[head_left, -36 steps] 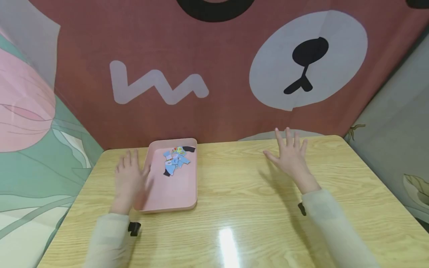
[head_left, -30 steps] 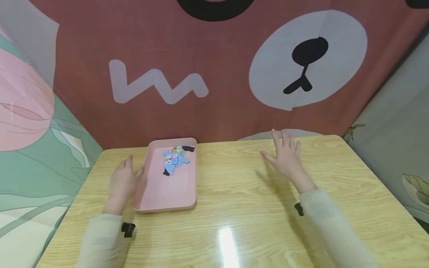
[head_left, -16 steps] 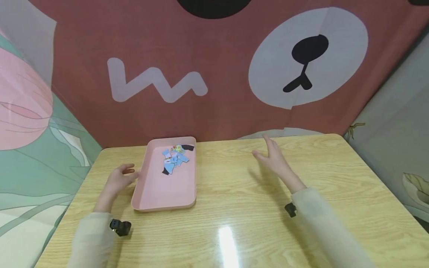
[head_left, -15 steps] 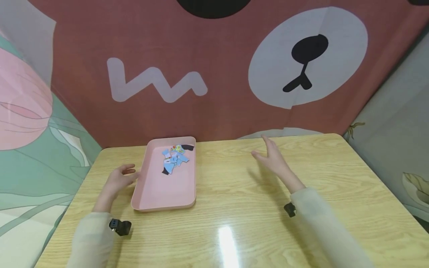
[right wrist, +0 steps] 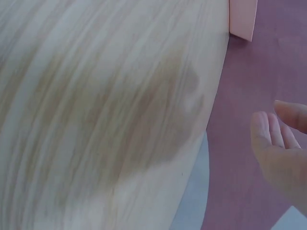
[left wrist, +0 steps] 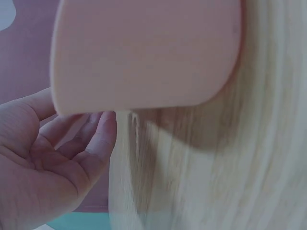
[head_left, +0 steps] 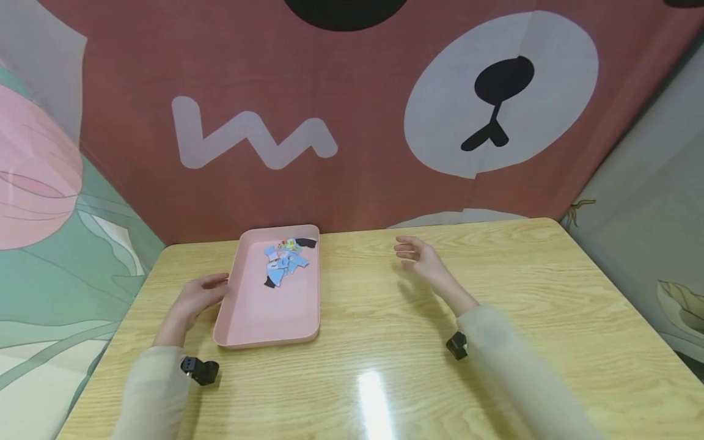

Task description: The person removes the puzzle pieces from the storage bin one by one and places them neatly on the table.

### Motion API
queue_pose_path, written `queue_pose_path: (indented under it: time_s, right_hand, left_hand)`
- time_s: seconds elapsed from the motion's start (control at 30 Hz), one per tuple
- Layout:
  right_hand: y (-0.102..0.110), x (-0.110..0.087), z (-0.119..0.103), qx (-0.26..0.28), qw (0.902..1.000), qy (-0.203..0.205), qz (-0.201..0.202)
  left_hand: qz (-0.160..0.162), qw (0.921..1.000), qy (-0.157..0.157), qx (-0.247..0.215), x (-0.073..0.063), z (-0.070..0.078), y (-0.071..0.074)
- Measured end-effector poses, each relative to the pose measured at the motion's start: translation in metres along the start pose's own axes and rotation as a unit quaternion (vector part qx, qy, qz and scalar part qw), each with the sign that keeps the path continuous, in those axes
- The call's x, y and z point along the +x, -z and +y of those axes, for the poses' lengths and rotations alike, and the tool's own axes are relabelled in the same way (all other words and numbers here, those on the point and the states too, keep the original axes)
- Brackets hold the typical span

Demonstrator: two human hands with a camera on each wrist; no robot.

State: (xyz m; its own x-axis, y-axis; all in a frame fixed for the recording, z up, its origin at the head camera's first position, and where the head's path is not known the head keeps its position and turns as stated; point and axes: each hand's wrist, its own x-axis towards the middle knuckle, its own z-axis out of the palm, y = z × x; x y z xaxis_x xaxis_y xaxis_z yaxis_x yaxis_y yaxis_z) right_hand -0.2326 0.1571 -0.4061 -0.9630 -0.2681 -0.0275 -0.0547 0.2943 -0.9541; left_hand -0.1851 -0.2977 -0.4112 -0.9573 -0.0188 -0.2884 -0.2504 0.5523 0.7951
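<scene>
Your sleeves (head_left: 154,391) are plain cream. Your tray (head_left: 264,315) at left is plain pink, its pieces (head_left: 283,263) light blue, black and multicoloured. Your table (head_left: 374,318) is yellow wood-grained; the far cloth (head_left: 363,189) is reddish brown, with a pale zigzag (head_left: 249,124) and a white-and-black snout (head_left: 528,128).

The tray (head_left: 269,315) sits left of centre on the tabletop (head_left: 374,293), at its far edge, just before the backdrop (head_left: 330,195). The puzzle pieces (head_left: 283,263) lie in 1 overlapping cluster in the tray's far half. The left hand (head_left: 198,296) is at the tray's left wall; the right hand (head_left: 426,261) is above the tabletop, well right of the tray. 2 hangings flank the tabletop, 1 left (head_left: 38,275), 1 right (head_left: 649,201).
</scene>
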Motion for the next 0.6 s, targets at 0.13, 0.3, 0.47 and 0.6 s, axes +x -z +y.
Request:
queue_pose_path:
  time_s: [0.13, 0.3, 0.47, 0.6]
  right_hand:
    - [-0.009, 0.003, -0.001, 0.018, 0.9998, -0.003, -0.004]
    - [-0.024, 0.008, -0.005, 0.040, 0.9989, -0.021, -0.016]
    - [-0.041, 0.011, -0.011, 0.040, 0.9980, -0.037, -0.033]
    - [-0.055, 0.014, -0.016, 0.034, 0.9977, -0.036, -0.047]
  left_hand:
    - [0.006, 0.9997, 0.005, -0.021, 0.003, 0.002, -0.003]
    - [0.019, 0.9987, 0.012, -0.046, 0.006, 0.002, -0.006]
    - [0.028, 0.9986, 0.022, -0.039, 0.006, 0.002, -0.008]
    - [0.034, 0.9982, 0.028, -0.041, 0.006, 0.001, -0.007]
